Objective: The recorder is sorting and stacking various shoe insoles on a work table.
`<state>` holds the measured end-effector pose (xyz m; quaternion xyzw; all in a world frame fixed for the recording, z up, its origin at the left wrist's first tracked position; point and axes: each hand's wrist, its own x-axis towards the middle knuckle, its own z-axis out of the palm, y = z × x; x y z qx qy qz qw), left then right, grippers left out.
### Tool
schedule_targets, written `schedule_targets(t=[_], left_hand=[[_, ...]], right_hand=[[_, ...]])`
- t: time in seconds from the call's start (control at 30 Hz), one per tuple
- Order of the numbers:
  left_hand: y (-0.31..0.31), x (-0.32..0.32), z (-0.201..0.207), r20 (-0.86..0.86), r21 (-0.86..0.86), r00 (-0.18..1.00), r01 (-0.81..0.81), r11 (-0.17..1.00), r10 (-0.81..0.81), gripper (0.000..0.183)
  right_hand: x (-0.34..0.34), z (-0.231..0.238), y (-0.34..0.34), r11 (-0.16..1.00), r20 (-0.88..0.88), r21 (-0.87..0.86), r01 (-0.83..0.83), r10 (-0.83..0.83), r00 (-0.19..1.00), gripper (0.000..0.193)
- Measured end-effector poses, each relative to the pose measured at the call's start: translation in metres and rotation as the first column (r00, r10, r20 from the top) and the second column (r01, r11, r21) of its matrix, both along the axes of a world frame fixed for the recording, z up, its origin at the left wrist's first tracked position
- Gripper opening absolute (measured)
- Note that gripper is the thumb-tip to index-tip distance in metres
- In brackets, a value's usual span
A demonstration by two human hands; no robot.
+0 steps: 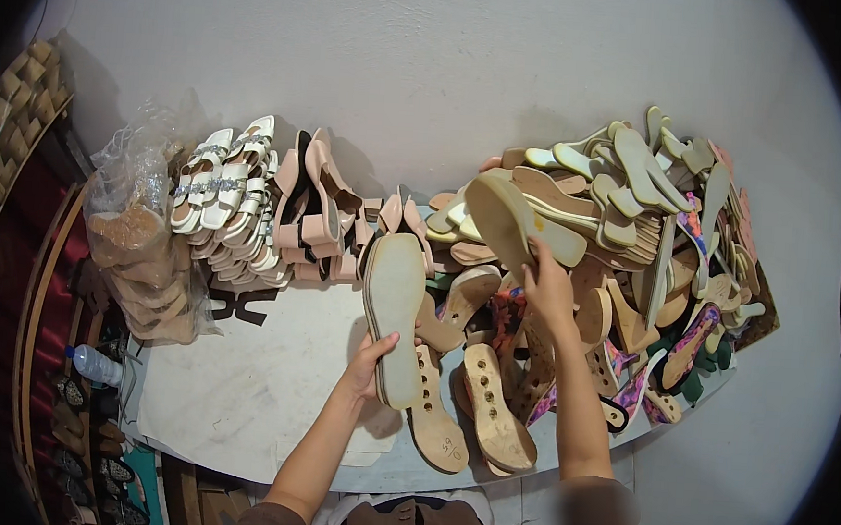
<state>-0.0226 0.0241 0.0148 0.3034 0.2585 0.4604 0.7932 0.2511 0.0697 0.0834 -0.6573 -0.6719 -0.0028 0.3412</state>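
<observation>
My left hand [369, 363] grips a small stack of pale cream shoe soles [396, 304], held upright over the table with the thumb across the front one. Over the heap at the right, my right hand [548, 288] has its fingers closed round a beige shoe sole [496, 219], tilted with its broad end up. Just behind that sole lies a cream sole with a yellowish mark [559, 240]. Between my arms, wooden-coloured soles with a row of holes [496, 407] lie near the table's front edge, one [437, 427] partly behind the stack.
A large heap of soles [638, 170] and patterned pieces fills the table's right side. Pink heeled sandals [319, 213] and stacked white sandals [228, 188] stand along the wall. At the left are a plastic bag of soles [146, 265], a bottle [96, 366] and a shoe rack [68, 433].
</observation>
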Motion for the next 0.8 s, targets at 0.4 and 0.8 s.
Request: schedule_targets(t=[0.4, 0.8], left_hand=[[0.013, 0.009, -0.028, 0.086, -0.023, 0.996, -0.003, 1.0, 0.005, 0.056], [0.001, 0.013, -0.03, 0.095, -0.014, 0.995, -0.037, 0.999, 0.038, 0.06]], right_hand=[[-0.065, 0.015, -0.06, 0.857, 0.022, 0.513, -0.052, 0.047, 0.999, 0.049], [-0.131, -0.066, -0.072, 0.914, -0.847, 0.031, -0.404, 0.238, 0.475, 0.049]])
